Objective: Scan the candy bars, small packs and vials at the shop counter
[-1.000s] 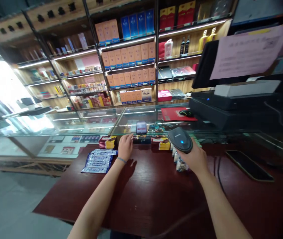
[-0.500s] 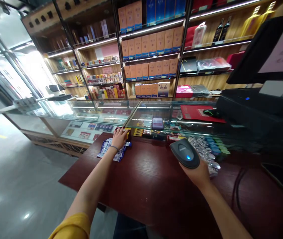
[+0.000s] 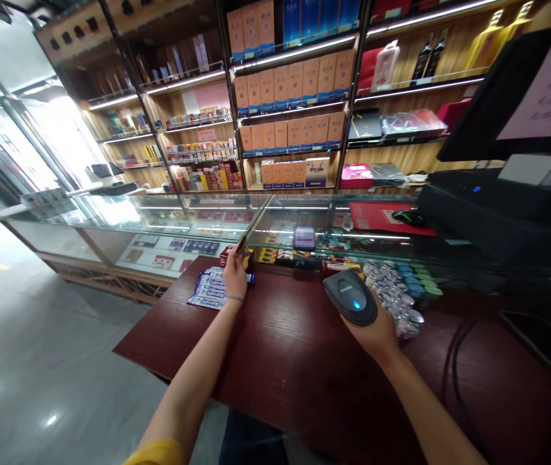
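My left hand (image 3: 235,278) is closed on a small thin packet (image 3: 240,246), seen nearly edge-on, so its print cannot be read. Just behind it, small red and yellow packs (image 3: 227,254) stand against the glass case. Blue-and-white wrapped packets (image 3: 208,290) lie in a row on the dark red table, to the left of and partly behind that hand. A black barcode scanner (image 3: 351,297) with a lit blue light is gripped in my right hand (image 3: 376,332), above the table and pointing forward and left. Silver-topped small containers (image 3: 394,290) stand close beyond this hand.
A glass display case (image 3: 192,216) runs along the table's far edge, with a small screen device (image 3: 304,237) at it. Green and blue small tubs (image 3: 423,281) sit on the right. A black cable (image 3: 454,361) and a dark monitor (image 3: 502,97) are at the right side.
My left hand has lifted off the packs by the glass, now with a thin packet in its fingers. The scanner in my right hand has shifted slightly left.
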Tool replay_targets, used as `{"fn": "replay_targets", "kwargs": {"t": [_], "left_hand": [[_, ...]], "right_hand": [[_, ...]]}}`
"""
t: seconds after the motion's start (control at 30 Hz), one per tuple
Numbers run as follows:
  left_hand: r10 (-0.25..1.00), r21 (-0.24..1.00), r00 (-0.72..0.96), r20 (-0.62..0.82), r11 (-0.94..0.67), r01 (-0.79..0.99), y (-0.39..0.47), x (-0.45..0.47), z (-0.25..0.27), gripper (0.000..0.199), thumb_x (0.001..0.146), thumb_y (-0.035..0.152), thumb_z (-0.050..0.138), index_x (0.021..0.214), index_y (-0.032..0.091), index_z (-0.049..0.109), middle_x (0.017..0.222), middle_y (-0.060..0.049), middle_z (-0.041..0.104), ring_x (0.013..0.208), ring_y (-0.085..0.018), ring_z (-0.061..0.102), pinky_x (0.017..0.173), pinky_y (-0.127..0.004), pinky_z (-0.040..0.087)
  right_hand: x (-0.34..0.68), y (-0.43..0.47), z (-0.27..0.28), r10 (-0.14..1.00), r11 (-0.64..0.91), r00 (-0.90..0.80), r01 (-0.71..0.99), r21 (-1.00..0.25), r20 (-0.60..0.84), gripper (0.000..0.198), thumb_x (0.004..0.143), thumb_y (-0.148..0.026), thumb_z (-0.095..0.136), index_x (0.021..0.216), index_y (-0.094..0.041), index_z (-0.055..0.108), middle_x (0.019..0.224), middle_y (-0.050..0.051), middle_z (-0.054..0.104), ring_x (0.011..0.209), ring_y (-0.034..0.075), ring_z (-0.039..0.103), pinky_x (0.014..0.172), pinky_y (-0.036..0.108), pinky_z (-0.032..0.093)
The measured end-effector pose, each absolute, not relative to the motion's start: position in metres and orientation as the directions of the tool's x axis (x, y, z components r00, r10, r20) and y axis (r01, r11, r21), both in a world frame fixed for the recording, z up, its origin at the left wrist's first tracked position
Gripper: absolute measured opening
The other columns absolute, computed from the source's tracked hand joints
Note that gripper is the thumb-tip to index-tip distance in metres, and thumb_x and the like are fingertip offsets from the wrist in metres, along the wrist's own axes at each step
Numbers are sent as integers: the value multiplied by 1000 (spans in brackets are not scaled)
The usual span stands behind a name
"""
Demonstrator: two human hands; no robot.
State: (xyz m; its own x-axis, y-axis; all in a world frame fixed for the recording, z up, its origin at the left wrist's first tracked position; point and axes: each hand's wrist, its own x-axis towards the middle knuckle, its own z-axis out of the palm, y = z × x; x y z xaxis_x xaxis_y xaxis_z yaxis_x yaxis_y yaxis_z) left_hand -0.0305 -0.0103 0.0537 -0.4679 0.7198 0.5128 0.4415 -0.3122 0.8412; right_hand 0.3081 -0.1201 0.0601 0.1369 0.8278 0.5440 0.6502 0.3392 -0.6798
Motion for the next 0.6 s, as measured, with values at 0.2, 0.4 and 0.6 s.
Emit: {"fn": "replay_targets", "kwargs": {"t": [0.2, 0.4, 0.6], "left_hand": [[922, 810, -386, 28, -247, -532, -24, 40, 34, 31, 106, 44, 47, 133, 31, 52, 130, -8, 69, 110, -20, 71, 96, -47, 59], [976, 781, -218, -15, -124, -612, -42, 51, 19, 36, 106, 52, 45, 126, 26, 60, 129, -11, 69, 120, -23, 68, 104, -52, 56], [954, 977, -246, 173, -198, -81, -40, 42, 13, 33, 107, 48, 45, 131, 30, 59, 132, -10, 68, 123, -23, 66, 104, -53, 56]], "right_hand": [[296, -130, 69, 892, 274, 126, 615, -739, 435, 49, 78, -44, 68, 124, -29, 57, 92, 5, 80, 92, 35, 77, 72, 39, 57], [287, -130, 63, 930, 287, -73, 755, -590, 359, 48, 79, -38, 69, 125, -33, 54, 86, -1, 80, 78, 32, 79, 62, 32, 52], [281, -130, 59, 889, 407, -225, 787, -464, 398, 47, 77, -37, 71, 121, -28, 57, 79, 0, 78, 71, 29, 78, 59, 31, 51]]}}
